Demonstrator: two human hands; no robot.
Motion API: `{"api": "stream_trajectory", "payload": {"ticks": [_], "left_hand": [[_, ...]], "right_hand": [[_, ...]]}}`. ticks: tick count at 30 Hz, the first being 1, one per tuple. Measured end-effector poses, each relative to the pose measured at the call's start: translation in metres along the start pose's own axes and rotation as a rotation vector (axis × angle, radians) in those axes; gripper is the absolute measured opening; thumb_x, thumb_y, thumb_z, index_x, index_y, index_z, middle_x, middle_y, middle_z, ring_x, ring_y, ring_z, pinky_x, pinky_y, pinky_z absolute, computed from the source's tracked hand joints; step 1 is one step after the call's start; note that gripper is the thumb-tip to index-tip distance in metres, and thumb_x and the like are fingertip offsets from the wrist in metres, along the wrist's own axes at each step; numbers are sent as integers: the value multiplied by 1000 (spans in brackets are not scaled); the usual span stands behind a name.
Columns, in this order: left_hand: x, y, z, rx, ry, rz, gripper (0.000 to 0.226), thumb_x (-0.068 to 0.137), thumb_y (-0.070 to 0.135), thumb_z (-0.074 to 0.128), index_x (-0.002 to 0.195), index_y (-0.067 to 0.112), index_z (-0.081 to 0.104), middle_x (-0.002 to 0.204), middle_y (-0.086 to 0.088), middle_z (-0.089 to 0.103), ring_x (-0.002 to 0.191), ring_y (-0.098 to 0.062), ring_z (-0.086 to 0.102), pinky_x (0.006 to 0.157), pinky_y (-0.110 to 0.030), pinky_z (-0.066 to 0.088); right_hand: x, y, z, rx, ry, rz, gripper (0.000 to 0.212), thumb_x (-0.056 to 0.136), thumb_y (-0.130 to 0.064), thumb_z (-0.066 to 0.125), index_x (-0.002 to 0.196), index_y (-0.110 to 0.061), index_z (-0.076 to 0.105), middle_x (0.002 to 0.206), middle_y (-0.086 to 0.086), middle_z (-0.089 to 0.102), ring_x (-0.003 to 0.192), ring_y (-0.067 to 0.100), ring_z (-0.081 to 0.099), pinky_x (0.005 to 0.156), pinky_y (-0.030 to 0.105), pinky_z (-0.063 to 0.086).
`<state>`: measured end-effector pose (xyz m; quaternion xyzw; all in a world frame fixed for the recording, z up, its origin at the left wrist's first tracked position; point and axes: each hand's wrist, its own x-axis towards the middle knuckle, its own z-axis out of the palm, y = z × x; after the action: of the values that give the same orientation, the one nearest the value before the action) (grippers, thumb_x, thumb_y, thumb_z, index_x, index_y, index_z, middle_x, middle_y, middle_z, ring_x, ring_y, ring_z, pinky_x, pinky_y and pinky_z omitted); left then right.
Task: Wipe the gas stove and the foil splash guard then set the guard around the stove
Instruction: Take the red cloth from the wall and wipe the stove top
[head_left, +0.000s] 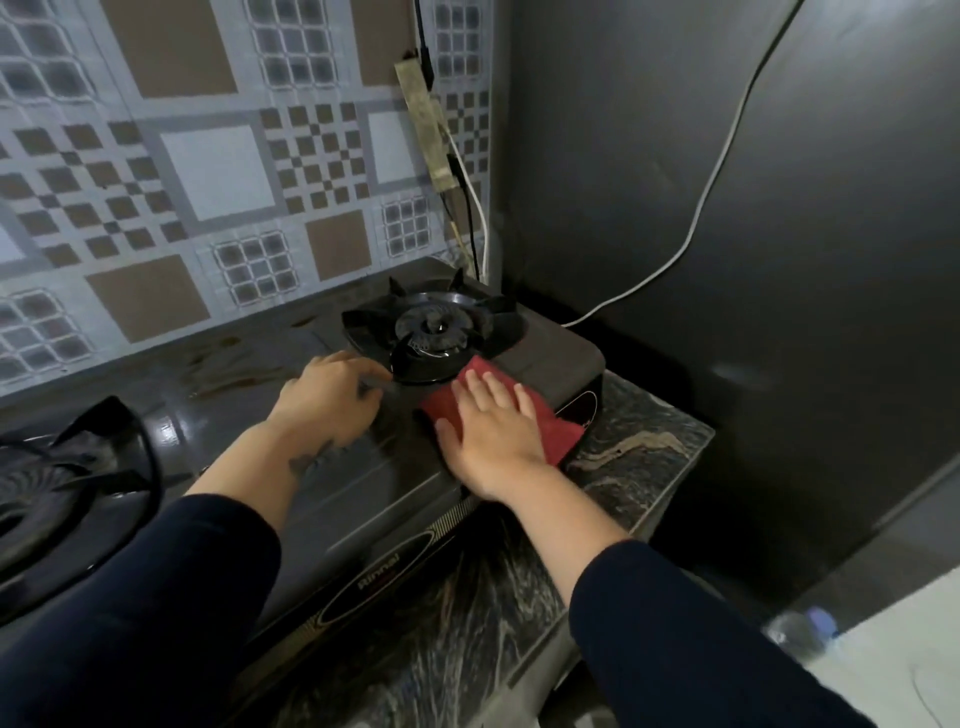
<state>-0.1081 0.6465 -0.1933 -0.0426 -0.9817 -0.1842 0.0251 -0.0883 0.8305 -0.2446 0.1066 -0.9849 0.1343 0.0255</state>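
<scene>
- Pressing flat on one red cloth, the right hand is seen with fingers spread and extended; nothing is gripped, the palm simply bears down on the fabric.
- The cloth is spread on the top of the gas stove, at the stove's right front corner, just at 5 o'clock from the right burner, with one edge draped over the stove's front panel.
- The left hand is held curled, its fingertips pinched on the rim of the right burner's pan support at about 8 o'clock of that burner; how firmly it is gripped cannot be told.
- Two burners are counted: the right one in full view at 12 o'clock from the hands, and a second burner partly cut off at 9 o'clock of the picture.
- One stove is counted, dark and glossy, resting on a marbled countertop; brown smears are seen on its top at 10 o'clock from the left hand.
- Two dark sleeves are seen, pushed back from the wrists.
- A patterned wall covering is stood behind the stove at 12 o'clock; whether it is the foil guard cannot be told.
- One white cable is hung across the dark panel at 2 o'clock.
</scene>
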Motion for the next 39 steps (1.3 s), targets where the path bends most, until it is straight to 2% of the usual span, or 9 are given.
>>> {"api": "stream_trajectory", "payload": {"ticks": [6, 9, 12, 15, 20, 26, 33, 36, 39], "left_hand": [[-11, -26, -21, 42, 2, -74, 33, 91, 26, 49, 120, 37, 60, 135, -4, 52, 129, -29, 42, 102, -48, 42], [-18, -40, -29, 63, 31, -144, 33, 93, 29, 48, 123, 34, 58, 137, -5, 49, 130, -31, 41, 102, -49, 41], [-24, -51, -33, 62, 27, -194, 34, 92, 34, 45, 123, 38, 58, 140, -1, 48, 132, -29, 39, 102, -48, 41], [-24, -62, -36, 69, -12, -202, 36, 87, 33, 41, 115, 45, 60, 143, 7, 48, 134, -25, 37, 102, -51, 41], [-9, -71, -47, 104, 31, -258, 39, 90, 22, 46, 125, 38, 56, 141, 1, 47, 134, -26, 37, 102, -46, 40], [16, -111, -56, 88, 7, -273, 37, 91, 28, 47, 125, 39, 54, 144, 3, 44, 133, -25, 37, 100, -44, 39], [61, -153, -69, 96, 93, -260, 41, 90, 24, 47, 130, 31, 52, 139, -1, 49, 130, -27, 42, 102, -45, 40], [84, -171, -70, 107, 94, -281, 44, 91, 25, 47, 134, 31, 46, 141, -1, 47, 132, -26, 40, 104, -45, 38], [104, -186, -65, 95, 80, -278, 43, 92, 28, 48, 134, 33, 44, 142, 0, 46, 133, -24, 39, 106, -48, 37]], "right_hand": [[-8, -50, 2, -4, -138, -218, 62, 95, -43, 26, 150, -16, 14, 161, 4, 6, 148, 17, 1, 118, 41, 1], [-4, -41, -8, -9, -182, -428, 63, 93, -49, 36, 147, -21, 22, 161, 5, 9, 148, 17, 6, 119, 37, 6], [2, -36, -6, -93, -194, -518, 64, 94, -56, 29, 149, -27, 15, 161, 7, 4, 148, 19, 1, 120, 38, 0], [11, -61, 8, -93, -193, -490, 66, 95, -54, 25, 151, -23, 10, 161, 12, 0, 148, 23, -5, 120, 40, -3], [58, -99, 20, -111, -275, -402, 68, 95, -54, 19, 151, -20, 2, 160, 13, -8, 147, 26, -11, 119, 41, -6], [119, -129, 34, -100, -263, -329, 70, 93, -56, 17, 151, -19, 2, 160, 13, -11, 147, 27, -14, 119, 43, -6], [197, -177, 54, -81, -209, -249, 70, 94, -54, 19, 151, -17, 5, 160, 15, -8, 147, 30, -11, 119, 46, -7], [240, -181, 58, -49, -175, -140, 68, 95, -51, 20, 151, -16, 4, 160, 16, -8, 146, 32, -13, 117, 50, -9], [284, -179, 63, -76, -147, 74, 69, 95, -52, 19, 151, -15, 4, 159, 18, -11, 145, 36, -16, 116, 52, -12]]}}
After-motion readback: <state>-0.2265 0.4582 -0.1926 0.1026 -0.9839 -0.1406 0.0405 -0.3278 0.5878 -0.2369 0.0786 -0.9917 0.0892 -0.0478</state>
